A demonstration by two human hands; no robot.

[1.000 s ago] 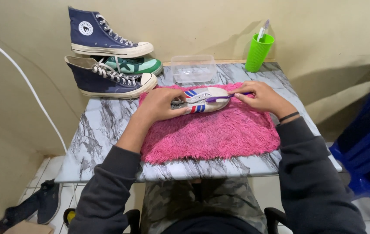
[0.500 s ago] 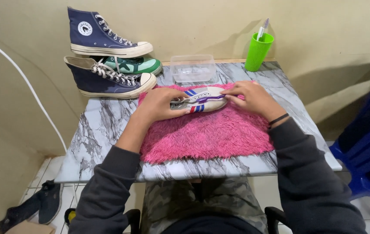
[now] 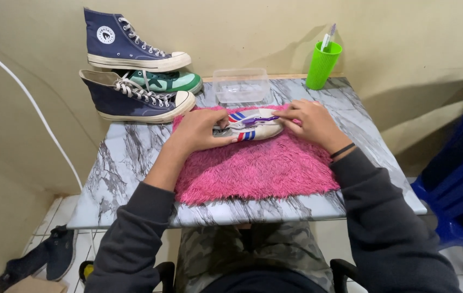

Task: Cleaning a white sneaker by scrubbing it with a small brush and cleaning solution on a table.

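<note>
Mat: I saw a shaggy pink mat (image 3: 258, 168) spread over the marble-patterned table (image 3: 128, 157), nearest me; it looked soft and likely to damp any sliding.
Left hand: my left hand (image 3: 199, 133) was curled over the heel end of the small white shoe (image 3: 254, 126), pressing it onto the mat.
Shoe: it lay on its side at the mat's far edge; I judged it light, with a pliable upper and firmer sole, best gripped at heel and sole.
Right hand: my right hand (image 3: 310, 122) pinched a thin purple brush (image 3: 258, 120) against the shoe.
Beyond: clear tub (image 3: 241, 86), green cup (image 3: 322, 65), stacked sneakers (image 3: 134, 76).
</note>
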